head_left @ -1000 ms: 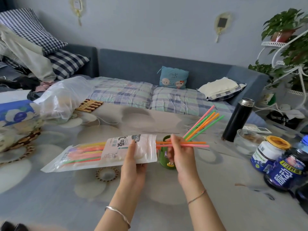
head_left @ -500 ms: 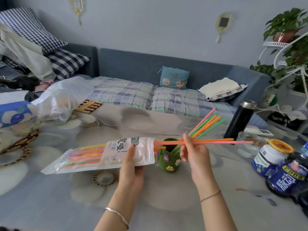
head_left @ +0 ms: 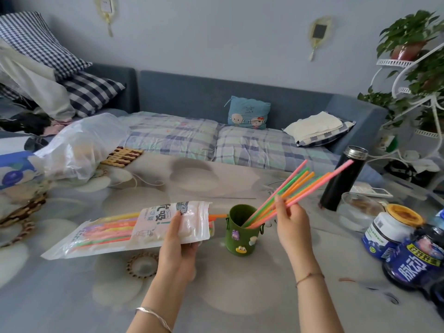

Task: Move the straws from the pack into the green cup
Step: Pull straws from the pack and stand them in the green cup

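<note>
**Straws going into the cup, many left in the pack**

The right hand (head_left: 289,219) pinches a couple of straws (head_left: 312,186) between thumb and fingers, their lower ends already inside the green cup (head_left: 242,233) and their upper ends slanting up and to the right beside the straws leaning there. The left hand (head_left: 179,233) is closed around the open end of the pack (head_left: 134,228), thumb on top, holding it roughly level above the table (head_left: 96,296) with its mouth just beside the cup. An orange straw end pokes from that mouth, and many coloured straws show through the clear part of the pack.

These straws look very light, thin and smooth (likely slippery in a bunch), stiff enough to hold a line but probably easy to kink if squeezed hard. A gentle pinch near the middle or lower third seems best, so that the free end can be steered into the cup. The cup is small and the straws lean far out, so it may tip if pushed.

The pack's white label carries large Chinese characters with the word "Drink" in a small box; smaller print is unreadable. At the far right, a dark blue jar (head_left: 413,267) shows large white Chinese characters, partly cut off.
</note>
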Available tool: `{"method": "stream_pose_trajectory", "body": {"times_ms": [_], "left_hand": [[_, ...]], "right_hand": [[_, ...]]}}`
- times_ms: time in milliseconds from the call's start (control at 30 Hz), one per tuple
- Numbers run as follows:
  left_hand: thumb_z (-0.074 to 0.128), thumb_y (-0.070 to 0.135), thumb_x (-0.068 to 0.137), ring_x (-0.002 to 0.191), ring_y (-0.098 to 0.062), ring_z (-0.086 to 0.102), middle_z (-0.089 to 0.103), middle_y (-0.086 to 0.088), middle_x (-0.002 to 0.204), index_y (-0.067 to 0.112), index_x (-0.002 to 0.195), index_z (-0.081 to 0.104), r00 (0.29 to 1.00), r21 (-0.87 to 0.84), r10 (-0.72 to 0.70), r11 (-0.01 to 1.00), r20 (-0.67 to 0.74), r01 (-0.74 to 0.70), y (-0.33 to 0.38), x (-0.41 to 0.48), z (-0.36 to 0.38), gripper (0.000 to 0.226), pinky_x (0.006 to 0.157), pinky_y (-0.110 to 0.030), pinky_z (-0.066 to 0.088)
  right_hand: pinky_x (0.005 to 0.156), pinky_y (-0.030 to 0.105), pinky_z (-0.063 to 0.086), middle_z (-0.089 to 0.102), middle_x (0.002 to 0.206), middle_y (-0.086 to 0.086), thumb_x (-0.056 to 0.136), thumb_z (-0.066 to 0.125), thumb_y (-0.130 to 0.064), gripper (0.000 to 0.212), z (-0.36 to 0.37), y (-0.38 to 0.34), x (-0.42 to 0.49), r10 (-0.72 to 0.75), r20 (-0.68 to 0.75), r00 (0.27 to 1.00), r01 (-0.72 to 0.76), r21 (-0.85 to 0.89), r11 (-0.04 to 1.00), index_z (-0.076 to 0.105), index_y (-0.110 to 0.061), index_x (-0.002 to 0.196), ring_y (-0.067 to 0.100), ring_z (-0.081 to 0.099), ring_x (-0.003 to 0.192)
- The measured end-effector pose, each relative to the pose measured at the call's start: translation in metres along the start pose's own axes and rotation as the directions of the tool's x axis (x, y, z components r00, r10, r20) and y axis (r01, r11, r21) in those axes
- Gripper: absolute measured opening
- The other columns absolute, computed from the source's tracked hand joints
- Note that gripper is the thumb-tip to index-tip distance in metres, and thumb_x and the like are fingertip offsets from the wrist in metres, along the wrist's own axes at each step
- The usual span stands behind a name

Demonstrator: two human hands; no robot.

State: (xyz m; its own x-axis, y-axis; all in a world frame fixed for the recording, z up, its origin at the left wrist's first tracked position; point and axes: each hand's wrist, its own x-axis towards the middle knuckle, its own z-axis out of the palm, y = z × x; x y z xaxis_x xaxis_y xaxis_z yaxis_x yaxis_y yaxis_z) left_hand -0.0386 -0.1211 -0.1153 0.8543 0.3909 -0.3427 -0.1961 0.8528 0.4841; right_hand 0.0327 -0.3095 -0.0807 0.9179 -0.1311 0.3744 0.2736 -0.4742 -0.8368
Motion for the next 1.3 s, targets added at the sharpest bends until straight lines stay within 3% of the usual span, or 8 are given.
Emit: {"method": "stream_pose_trajectory", "body": {"times_ms": [167,300,600,767,900,1000,1133,1300], "left_hand": [[0.058,0.023,0.094,0.121,-0.033,0.057,0.058,-0.018,0.138,0.007,0.144,0.043,1.000,-0.016,0.004,1.000,0.004,-0.004,0.001,-0.002,-0.002,0.055,0.101,-0.053,0.048],[0.058,0.021,0.094,0.130,-0.035,0.052,0.057,-0.018,0.139,0.008,0.144,0.044,1.000,-0.015,0.010,1.000,0.004,-0.010,0.001,-0.001,-0.002,0.053,0.105,-0.055,0.043],[0.059,0.020,0.093,0.131,-0.035,0.052,0.056,-0.017,0.141,0.008,0.146,0.041,1.000,-0.049,0.014,0.999,0.021,-0.013,0.003,-0.005,-0.003,0.057,0.109,-0.055,0.039],[0.059,0.020,0.093,0.131,-0.035,0.052,0.056,-0.018,0.140,0.009,0.144,0.043,0.999,-0.054,0.035,0.998,0.041,-0.033,0.003,-0.007,-0.003,0.055,0.109,-0.058,0.038],[0.062,0.023,0.092,0.130,-0.035,0.053,0.059,-0.017,0.137,0.009,0.136,0.051,0.997,-0.004,0.059,0.998,0.055,-0.059,0.001,-0.011,-0.004,0.048,0.111,-0.055,0.038],[0.066,0.022,0.088,0.113,-0.026,0.066,0.073,-0.008,0.117,0.015,0.114,0.064,0.992,0.102,0.113,0.988,0.060,-0.118,-0.003,-0.016,-0.004,0.027,0.103,-0.048,0.047],[0.076,0.030,0.069,0.082,-0.008,0.075,0.079,0.004,0.090,0.020,0.101,0.069,0.979,0.139,0.153,0.975,0.133,-0.171,-0.008,-0.025,-0.002,0.034,0.069,-0.026,0.059],[0.073,0.039,0.069,0.086,-0.011,0.074,0.078,0.000,0.096,0.020,0.102,0.073,0.968,0.147,0.093,0.981,0.233,-0.129,-0.007,-0.029,-0.001,0.038,0.074,-0.029,0.058]], "right_hand": [[0.059,0.029,0.043,0.056,0.065,-0.009,0.087,0.060,-0.031,0.018,0.012,0.007,-0.002,0.042,0.094,0.995,-0.036,-0.066,0.997,0.053,-0.014,0.084,0.021,0.059,0.068],[0.063,0.035,0.048,0.063,0.075,0.004,0.077,0.074,-0.023,0.039,0.016,0.004,-0.005,0.076,0.128,0.989,-0.068,-0.064,0.996,0.043,-0.010,0.098,0.024,0.060,0.069],[0.072,0.046,0.055,0.072,0.082,0.011,0.088,0.058,-0.034,0.024,0.014,0.000,-0.009,0.083,0.042,0.996,-0.082,-0.025,0.996,0.052,-0.011,0.084,0.031,0.066,0.072],[0.062,0.036,0.051,0.065,0.049,-0.002,0.089,0.053,-0.042,0.044,0.006,-0.007,-0.027,0.119,0.061,0.991,-0.116,-0.048,0.992,0.060,-0.008,0.063,0.018,0.061,0.054],[0.051,0.025,0.045,0.062,0.058,-0.006,0.090,0.054,-0.037,0.033,0.018,-0.036,-0.051,0.171,0.276,0.946,-0.252,0.290,0.923,0.061,-0.014,0.067,0.006,0.057,0.052],[0.065,0.021,0.046,0.057,0.068,-0.007,0.086,0.058,-0.042,0.025,0.029,-0.046,-0.065,0.145,0.416,0.898,-0.293,0.316,0.902,0.064,-0.019,0.079,0.006,0.054,0.066],[0.066,0.012,0.046,0.063,0.073,-0.006,0.085,0.065,-0.031,0.018,0.041,-0.049,-0.078,0.082,0.434,0.897,-0.277,0.409,0.869,0.065,-0.013,0.084,-0.001,0.057,0.066],[0.087,0.034,0.051,0.068,0.109,0.023,0.088,0.059,-0.006,0.006,0.052,-0.047,-0.082,0.045,0.297,0.954,-0.218,0.580,0.785,0.065,-0.005,0.086,0.021,0.064,0.095]]}}
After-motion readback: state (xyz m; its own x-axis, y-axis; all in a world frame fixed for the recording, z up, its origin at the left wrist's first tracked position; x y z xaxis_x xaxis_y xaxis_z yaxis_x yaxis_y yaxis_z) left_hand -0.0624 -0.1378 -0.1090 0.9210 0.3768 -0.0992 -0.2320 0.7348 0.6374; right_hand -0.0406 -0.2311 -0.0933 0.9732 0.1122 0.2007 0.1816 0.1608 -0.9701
